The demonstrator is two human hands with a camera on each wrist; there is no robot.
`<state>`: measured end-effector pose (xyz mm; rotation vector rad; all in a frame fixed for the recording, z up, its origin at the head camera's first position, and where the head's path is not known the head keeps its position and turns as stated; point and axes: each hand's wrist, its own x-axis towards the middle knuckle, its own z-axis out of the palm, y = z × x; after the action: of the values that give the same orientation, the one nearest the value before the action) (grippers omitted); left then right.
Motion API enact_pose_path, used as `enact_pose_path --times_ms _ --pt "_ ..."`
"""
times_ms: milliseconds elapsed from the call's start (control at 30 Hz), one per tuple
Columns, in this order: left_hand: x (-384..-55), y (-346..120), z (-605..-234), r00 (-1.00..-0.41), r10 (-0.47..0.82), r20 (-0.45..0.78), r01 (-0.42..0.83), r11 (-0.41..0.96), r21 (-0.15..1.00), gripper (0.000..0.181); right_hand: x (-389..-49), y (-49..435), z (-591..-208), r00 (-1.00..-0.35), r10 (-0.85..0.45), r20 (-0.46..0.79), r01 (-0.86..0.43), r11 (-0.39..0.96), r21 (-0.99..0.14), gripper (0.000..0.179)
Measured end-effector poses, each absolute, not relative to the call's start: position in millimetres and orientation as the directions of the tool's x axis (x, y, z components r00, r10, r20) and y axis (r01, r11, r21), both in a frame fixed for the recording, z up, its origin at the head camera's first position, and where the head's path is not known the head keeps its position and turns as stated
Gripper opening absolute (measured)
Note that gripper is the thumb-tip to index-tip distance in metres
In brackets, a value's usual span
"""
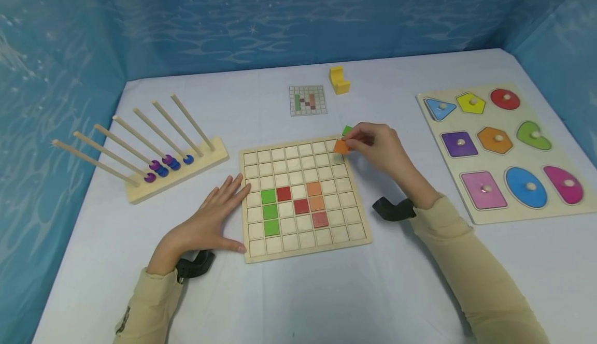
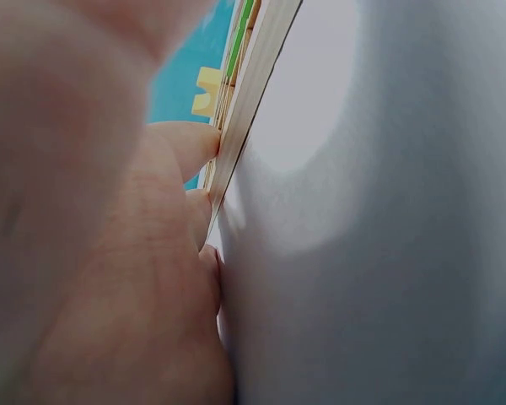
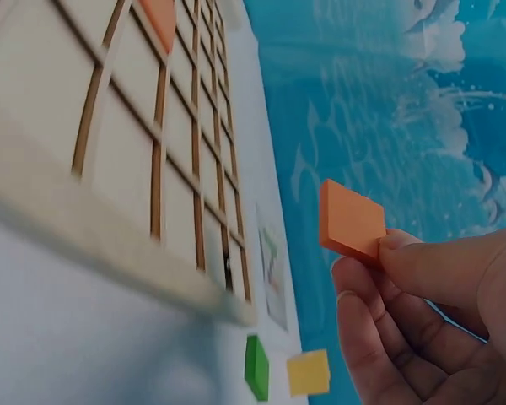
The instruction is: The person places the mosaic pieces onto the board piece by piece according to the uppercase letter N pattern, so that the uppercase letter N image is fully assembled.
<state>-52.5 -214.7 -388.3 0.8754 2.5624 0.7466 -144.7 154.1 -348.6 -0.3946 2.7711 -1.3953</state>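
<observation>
I see the right hand (image 1: 380,147) pinching an orange tile (image 1: 341,146) between thumb and fingertips, held just above the far right corner of the wooden grid board (image 1: 305,240). Right wrist view confirms it: tile clear of the board, edge gripped by fingertips (image 3: 405,253). A green tile (image 1: 347,130) lies on the surface just beyond that corner, partly hidden by the hand. Left hand (image 1: 212,219) is flat, fingers spread, pressed on the surface with fingertips touching the board's left edge; it holds nothing. Board already carries three green squares in a column, two red, two orange and one reddish-pink near the middle. Pattern card (image 1: 307,100) and yellow block (image 1: 339,80) sit farther back, well apart from both hands. Peg rack with beads (image 1: 179,175) at left, shape puzzle (image 1: 506,152) at right.
</observation>
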Motion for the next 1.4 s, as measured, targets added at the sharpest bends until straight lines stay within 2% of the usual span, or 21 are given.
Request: enact_pose_path --times_ms 200,600,800,1400 --pt "-53 -215 -389 -0.755 0.641 -0.137 0.465 0.671 0.578 0.124 -140 137 -352 -0.953 -0.297 0.063 -0.207 0.483 -0.851 0.01" --pt "-52 -214 -389 -0.752 0.645 -0.134 0.469 0.667 0.579 0.124 -136 111 -369 -0.908 -0.418 0.026 -0.262 0.518 -0.814 0.007" --pt "-52 -213 -388 -0.755 0.642 -0.134 0.467 0.67 0.577 0.124 -135 108 -372 -0.873 -0.484 0.056 -0.338 0.518 -0.786 0.006" --pt "-52 -215 -388 -0.757 0.643 -0.12 0.475 0.666 0.575 0.124 -136 111 -371 -0.843 -0.532 0.074 -0.395 0.52 -0.757 0.009"
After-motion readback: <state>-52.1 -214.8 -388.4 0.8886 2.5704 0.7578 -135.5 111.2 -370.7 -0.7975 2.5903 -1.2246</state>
